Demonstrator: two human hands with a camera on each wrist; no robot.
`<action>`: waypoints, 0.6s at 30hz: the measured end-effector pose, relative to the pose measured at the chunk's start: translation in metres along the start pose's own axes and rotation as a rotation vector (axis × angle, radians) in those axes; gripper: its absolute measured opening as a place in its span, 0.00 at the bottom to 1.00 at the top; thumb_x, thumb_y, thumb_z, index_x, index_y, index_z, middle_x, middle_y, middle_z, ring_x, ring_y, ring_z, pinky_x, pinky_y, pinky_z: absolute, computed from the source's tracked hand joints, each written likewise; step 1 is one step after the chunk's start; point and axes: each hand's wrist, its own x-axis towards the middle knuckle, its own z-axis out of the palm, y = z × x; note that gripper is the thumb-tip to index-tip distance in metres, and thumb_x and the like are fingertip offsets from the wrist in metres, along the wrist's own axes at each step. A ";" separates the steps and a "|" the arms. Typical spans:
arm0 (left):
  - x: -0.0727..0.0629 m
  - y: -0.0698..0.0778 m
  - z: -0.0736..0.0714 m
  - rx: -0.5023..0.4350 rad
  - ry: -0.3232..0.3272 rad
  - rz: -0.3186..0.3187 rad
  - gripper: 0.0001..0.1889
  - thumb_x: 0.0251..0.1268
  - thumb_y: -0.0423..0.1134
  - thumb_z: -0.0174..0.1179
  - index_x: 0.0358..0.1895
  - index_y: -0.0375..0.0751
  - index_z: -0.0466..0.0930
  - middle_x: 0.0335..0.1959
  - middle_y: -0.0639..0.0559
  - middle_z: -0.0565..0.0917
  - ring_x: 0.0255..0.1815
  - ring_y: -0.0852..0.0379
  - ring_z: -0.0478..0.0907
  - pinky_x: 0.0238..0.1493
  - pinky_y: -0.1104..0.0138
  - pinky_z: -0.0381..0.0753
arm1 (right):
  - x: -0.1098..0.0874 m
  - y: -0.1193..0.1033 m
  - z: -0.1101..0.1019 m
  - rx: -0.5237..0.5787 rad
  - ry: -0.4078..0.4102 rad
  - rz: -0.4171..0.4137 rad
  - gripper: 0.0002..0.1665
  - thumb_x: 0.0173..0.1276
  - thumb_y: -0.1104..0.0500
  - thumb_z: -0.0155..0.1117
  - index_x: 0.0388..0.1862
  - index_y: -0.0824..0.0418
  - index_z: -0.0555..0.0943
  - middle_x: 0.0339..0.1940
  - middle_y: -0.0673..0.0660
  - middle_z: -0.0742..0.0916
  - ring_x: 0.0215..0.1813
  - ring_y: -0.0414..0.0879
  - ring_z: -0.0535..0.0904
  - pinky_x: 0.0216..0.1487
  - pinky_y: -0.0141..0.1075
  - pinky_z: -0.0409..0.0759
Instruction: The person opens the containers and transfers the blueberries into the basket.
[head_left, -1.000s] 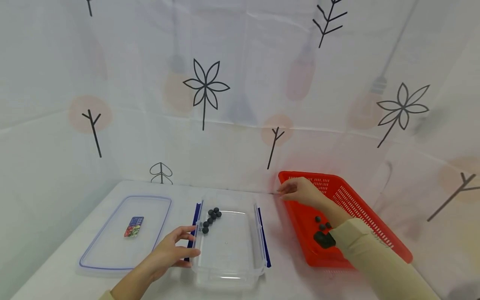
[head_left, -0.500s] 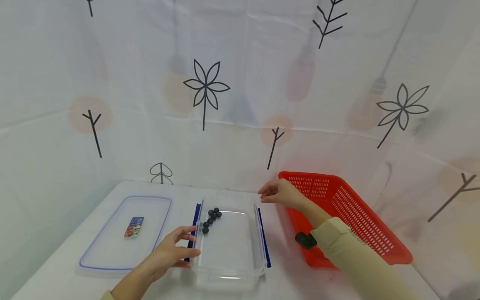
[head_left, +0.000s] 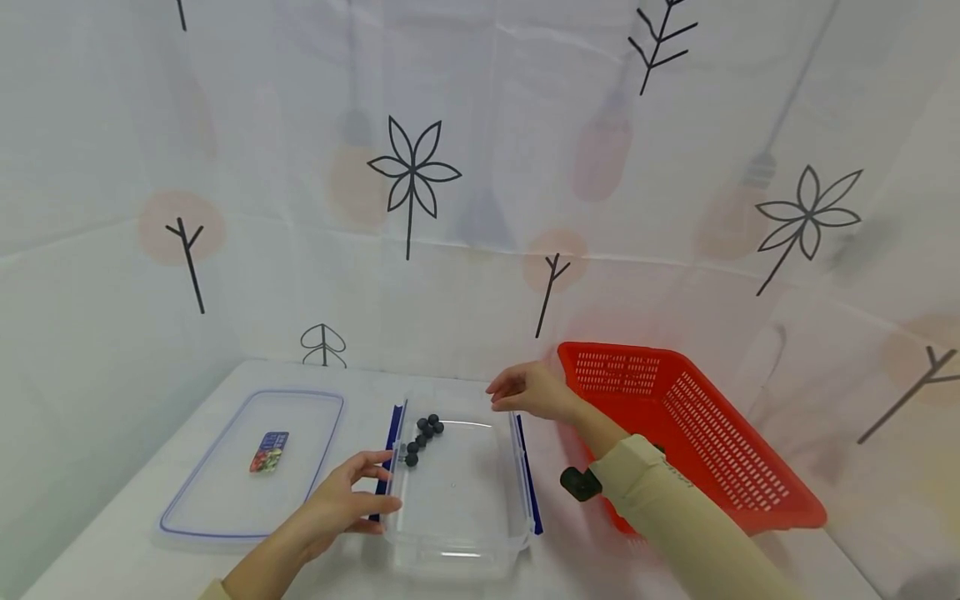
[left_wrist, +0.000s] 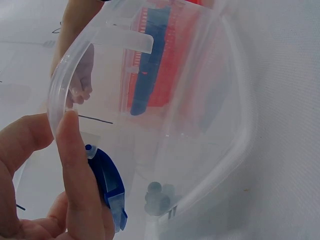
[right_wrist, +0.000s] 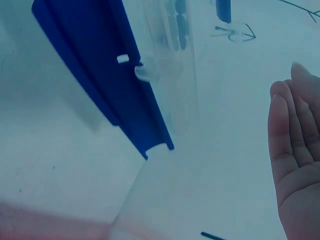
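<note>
A clear plastic box (head_left: 457, 546) with blue side latches stands at the table's middle. Several blueberries (head_left: 427, 432) lie along its left inner side; the left wrist view shows the blueberries (left_wrist: 157, 197) blurred through the wall. My left hand (head_left: 348, 500) grips the box's left side, thumb at the rim; close up, fingers (left_wrist: 75, 165) lie beside a blue latch (left_wrist: 107, 182). My right hand (head_left: 536, 392) hovers over the box's far right corner, fingertips together. In the right wrist view my right hand (right_wrist: 300, 145) appears at the edge; I cannot tell whether it pinches anything.
A red perforated basket (head_left: 720, 442) stands to the right, partly covered by my right forearm. At left lies a clear lid (head_left: 217, 500) with a blue seal and a fruit-picture label (head_left: 268, 452). A patterned white curtain (head_left: 480, 317) hangs behind the table.
My right hand has moved left from over the red basket to the far right corner of the box. The left hand, box and blueberries in it stay put.
</note>
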 end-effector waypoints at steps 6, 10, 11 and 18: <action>0.001 -0.001 -0.001 -0.001 0.006 -0.012 0.36 0.50 0.30 0.68 0.65 0.36 0.62 0.53 0.39 0.68 0.31 0.50 0.74 0.31 0.59 0.83 | 0.005 -0.006 0.010 0.044 -0.025 0.016 0.11 0.60 0.61 0.67 0.42 0.59 0.83 0.33 0.51 0.85 0.37 0.44 0.82 0.43 0.35 0.81; 0.002 -0.002 -0.001 0.000 0.010 -0.013 0.36 0.50 0.29 0.68 0.65 0.36 0.62 0.53 0.40 0.68 0.31 0.50 0.74 0.31 0.59 0.83 | 0.008 -0.010 0.016 0.071 -0.037 0.023 0.11 0.60 0.62 0.67 0.43 0.60 0.83 0.33 0.52 0.85 0.38 0.44 0.81 0.44 0.35 0.81; 0.001 -0.001 -0.001 -0.001 0.011 -0.013 0.36 0.50 0.29 0.68 0.65 0.37 0.62 0.53 0.40 0.69 0.31 0.50 0.75 0.30 0.59 0.83 | 0.008 -0.011 0.018 0.075 -0.039 0.021 0.11 0.60 0.62 0.67 0.43 0.60 0.83 0.33 0.52 0.85 0.38 0.45 0.81 0.44 0.35 0.81; 0.001 0.001 0.000 0.000 0.009 -0.015 0.36 0.50 0.30 0.69 0.65 0.37 0.63 0.52 0.40 0.69 0.31 0.51 0.75 0.31 0.59 0.83 | 0.015 -0.016 0.027 0.087 -0.060 0.006 0.10 0.60 0.62 0.67 0.42 0.61 0.83 0.33 0.51 0.85 0.37 0.44 0.81 0.44 0.34 0.81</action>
